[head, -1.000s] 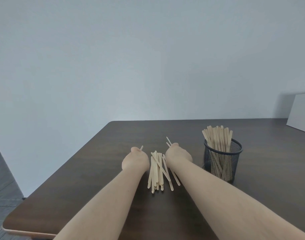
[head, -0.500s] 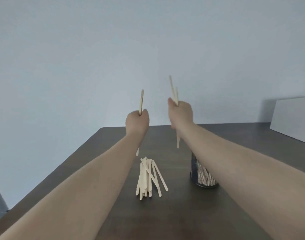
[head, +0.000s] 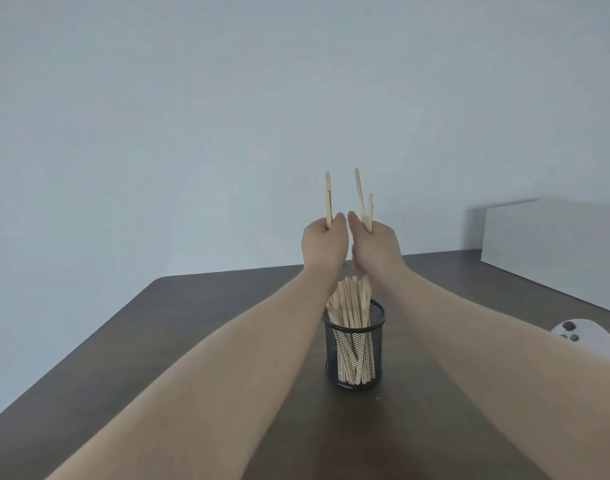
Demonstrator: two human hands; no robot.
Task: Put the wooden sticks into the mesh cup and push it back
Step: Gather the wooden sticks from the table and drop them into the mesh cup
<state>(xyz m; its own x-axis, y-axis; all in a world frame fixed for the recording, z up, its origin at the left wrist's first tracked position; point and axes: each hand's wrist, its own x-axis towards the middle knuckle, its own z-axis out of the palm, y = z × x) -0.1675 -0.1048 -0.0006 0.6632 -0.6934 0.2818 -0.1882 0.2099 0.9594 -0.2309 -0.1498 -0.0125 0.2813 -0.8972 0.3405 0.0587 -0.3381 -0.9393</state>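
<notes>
A black mesh cup (head: 354, 355) stands on the dark table (head: 199, 327), holding several pale wooden sticks (head: 350, 303) upright. Both my fists hover side by side just above and behind the cup. My left hand (head: 322, 245) is closed on wooden sticks (head: 328, 199) that point straight up. My right hand (head: 376, 249) grips two wooden sticks (head: 364, 202), also pointing up. The loose pile of sticks is hidden from this view.
A white box (head: 552, 244) sits at the table's far right. A white controller (head: 334, 336) with dark buttons lies at the right edge behind my right forearm. The table's left edge runs diagonally toward me.
Both hands lifted sticks from the pile on the table, then moved right to sit above the cup. The view has swung right, so the pile is out of sight.
</notes>
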